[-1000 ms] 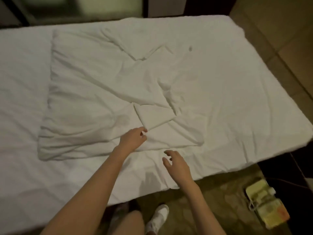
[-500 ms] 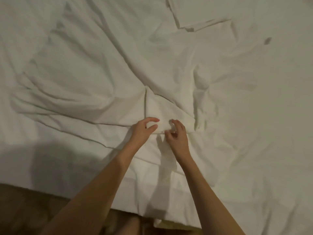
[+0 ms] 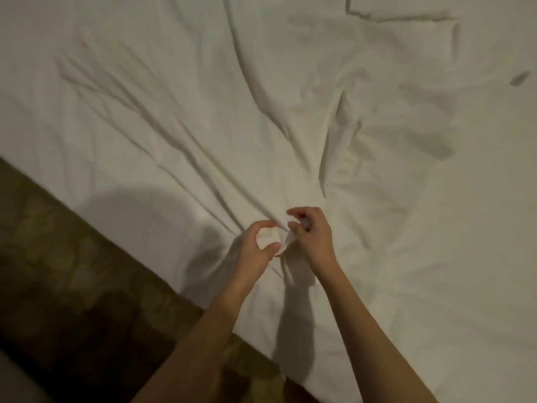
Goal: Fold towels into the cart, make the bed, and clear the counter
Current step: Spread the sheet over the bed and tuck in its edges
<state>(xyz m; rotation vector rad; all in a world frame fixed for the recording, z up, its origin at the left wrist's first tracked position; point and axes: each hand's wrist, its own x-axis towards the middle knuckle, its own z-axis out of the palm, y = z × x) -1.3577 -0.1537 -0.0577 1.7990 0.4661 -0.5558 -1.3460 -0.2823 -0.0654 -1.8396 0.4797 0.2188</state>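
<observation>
A white, wrinkled duvet (image 3: 180, 117) lies over the white bed (image 3: 436, 286) and fills most of the view. Its near corner is bunched between my two hands close to the bed's front edge. My left hand (image 3: 255, 248) curls round the corner, thumb and fingers forming a ring on the cloth. My right hand (image 3: 312, 237) pinches the same corner just to the right, with a fold of fabric pulled up between its fingers. Creases fan out from the gripped corner toward the upper left.
Brown patterned floor (image 3: 72, 271) shows at the lower left beside the bed's diagonal edge. A small dark spot (image 3: 519, 78) marks the bedding at the far right. A straight fold edge (image 3: 406, 17) of the duvet runs along the top.
Both hands have closed on the duvet's folded corner and drawn it toward the bed's edge, bunching the cloth. The view has shifted closer and tilted, so the floor now shows at left.
</observation>
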